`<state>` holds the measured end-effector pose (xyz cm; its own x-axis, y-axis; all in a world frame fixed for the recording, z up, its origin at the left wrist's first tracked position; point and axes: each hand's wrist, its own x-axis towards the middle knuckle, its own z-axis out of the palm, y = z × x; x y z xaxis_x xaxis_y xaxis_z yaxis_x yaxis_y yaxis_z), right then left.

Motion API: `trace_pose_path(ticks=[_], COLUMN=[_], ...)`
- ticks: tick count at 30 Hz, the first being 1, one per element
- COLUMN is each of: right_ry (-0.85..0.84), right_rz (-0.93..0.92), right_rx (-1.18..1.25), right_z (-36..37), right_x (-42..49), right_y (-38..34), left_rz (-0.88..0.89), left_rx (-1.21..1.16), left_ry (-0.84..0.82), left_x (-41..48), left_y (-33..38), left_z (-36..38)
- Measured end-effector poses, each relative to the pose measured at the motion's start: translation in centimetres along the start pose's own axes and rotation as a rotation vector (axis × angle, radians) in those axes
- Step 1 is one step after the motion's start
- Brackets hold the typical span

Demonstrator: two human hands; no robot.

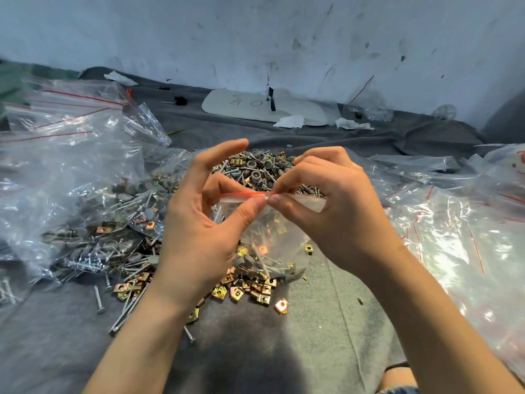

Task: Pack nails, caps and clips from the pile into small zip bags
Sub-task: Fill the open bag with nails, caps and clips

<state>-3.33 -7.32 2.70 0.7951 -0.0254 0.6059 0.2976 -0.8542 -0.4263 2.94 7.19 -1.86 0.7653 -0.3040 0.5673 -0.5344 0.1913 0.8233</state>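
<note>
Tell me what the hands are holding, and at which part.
The left hand and the right hand pinch a small zip bag at its top edge, on the red zip strip.

Both hands, the left hand (199,223) and right hand (335,206), pinch the red-striped top of a small zip bag (272,240) holding clips, above the pile (255,169).

A scuffed pale wall (255,32) rises well beyond the fingers (223,149); wrinkled grey cloth (369,137) spreads beneath and around them.
</note>
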Motion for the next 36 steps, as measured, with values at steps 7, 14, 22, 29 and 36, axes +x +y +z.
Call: trace_pose_path(ticks=[7,14,22,29,36], right_ry=[0.009,0.038,-0.022,-0.009,0.033], right_rz=[0.076,0.113,0.224,0.209,0.287], right_rx=[0.052,0.046,0.058,0.039,0.3], right_z=[-0.1,-0.4,-0.5,-1.2,-1.3], right_x=[0.0,0.1,0.1,-0.1,-0.3], right_y=[0.6,0.7,1.8,3.3,4.6], left_rz=[-0.124,-0.142,-0.155,-0.128,-0.119], left_rx=[-0.06,-0.085,-0.034,-0.015,-0.054], left_ry=[-0.034,-0.041,-0.09,-0.047,0.015], left_x=[0.3,0.4,0.6,0.5,0.5], left_y=[-0.1,-0.2,-0.5,-0.6,-1.0], left_z=[-0.7,-1.0,-1.4,-1.4,-1.0])
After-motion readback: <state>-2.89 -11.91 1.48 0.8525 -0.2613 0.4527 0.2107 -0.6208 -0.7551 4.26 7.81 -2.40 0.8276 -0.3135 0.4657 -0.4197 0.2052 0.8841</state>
